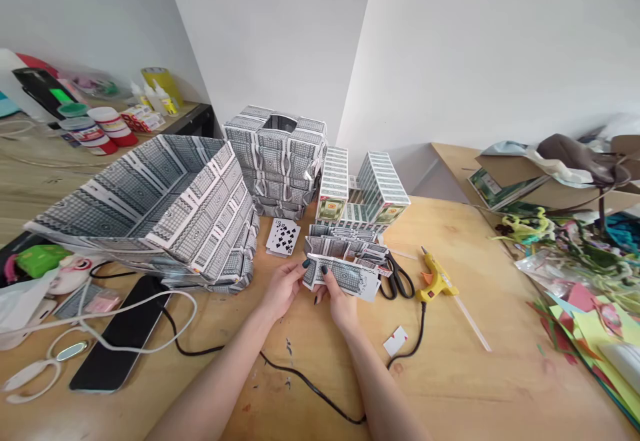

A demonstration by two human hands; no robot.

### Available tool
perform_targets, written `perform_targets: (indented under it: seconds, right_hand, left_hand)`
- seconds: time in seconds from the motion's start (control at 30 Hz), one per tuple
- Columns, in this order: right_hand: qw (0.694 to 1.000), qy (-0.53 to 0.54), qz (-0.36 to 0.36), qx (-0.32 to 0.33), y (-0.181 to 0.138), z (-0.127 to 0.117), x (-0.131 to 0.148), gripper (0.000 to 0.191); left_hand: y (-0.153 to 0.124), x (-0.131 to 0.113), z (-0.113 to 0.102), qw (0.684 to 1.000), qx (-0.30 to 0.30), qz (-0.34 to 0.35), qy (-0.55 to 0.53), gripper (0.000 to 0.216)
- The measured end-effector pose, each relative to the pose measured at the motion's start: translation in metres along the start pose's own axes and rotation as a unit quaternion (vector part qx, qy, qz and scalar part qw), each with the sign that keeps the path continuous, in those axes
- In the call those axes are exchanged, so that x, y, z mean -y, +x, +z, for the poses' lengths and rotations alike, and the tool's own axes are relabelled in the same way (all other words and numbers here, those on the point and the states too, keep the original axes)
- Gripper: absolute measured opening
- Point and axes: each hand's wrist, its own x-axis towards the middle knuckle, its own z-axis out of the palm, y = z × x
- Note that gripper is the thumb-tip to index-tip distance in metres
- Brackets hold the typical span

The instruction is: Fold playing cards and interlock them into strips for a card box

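Between my two hands is a flat strip of joined playing cards, patterned backs facing me, its right end white with a black print. My left hand pinches its left end. My right hand grips it near the middle, thumb on the front face. Right behind stands a folded playing-card structure, partly hidden by the strip. A small stack of loose cards, a ten of spades on top, lies beyond my left hand. Black-handled scissors and a yellow hot glue gun lie to the right.
A big card-built box stands at left, with a tall card block behind. Green card boxes stand at the back. A black cable crosses the table near my forearms. A phone lies left; paper scraps lie right.
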Motion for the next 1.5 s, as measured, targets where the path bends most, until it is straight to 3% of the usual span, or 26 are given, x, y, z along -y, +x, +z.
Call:
perform_targets:
  seconds: [0.3,0.57,0.7,0.93,1.03,1.2,1.37,1.5]
  right_hand:
    - [1.0,0.011,0.01,0.006,-0.005,0.004,0.011,0.036]
    - [0.998,-0.004,0.027,0.063,-0.005,0.005,0.007,0.04]
    - [0.996,-0.021,0.05,0.078,-0.004,0.005,0.007,0.041]
    - [0.997,-0.008,0.039,0.06,-0.004,0.004,0.01,0.037]
    - [0.999,0.042,0.014,0.012,0.0,0.0,0.006,0.028]
    - [0.989,0.102,0.002,-0.105,0.009,-0.013,-0.001,0.027]
    - [0.992,0.083,0.001,-0.096,0.011,-0.018,0.001,0.025]
    - [0.997,0.046,-0.002,-0.067,0.01,-0.018,0.007,0.029]
  left_hand:
    - [0.001,0.007,0.001,0.987,-0.098,0.071,0.102,0.022]
    - [-0.003,0.007,0.001,0.93,-0.138,0.17,0.297,0.03]
    - [-0.005,0.005,0.001,0.91,-0.146,0.2,0.331,0.032]
    - [-0.004,0.008,0.001,0.885,-0.154,0.206,0.388,0.03]
    - [-0.005,0.005,0.003,0.875,-0.165,0.212,0.402,0.029]
    - [-0.005,-0.002,0.002,0.875,-0.172,0.229,0.39,0.033]
    - [0.0,-0.005,-0.003,0.902,-0.15,0.203,0.35,0.033]
    - [0.002,-0.007,-0.007,0.95,-0.081,0.119,0.276,0.025]
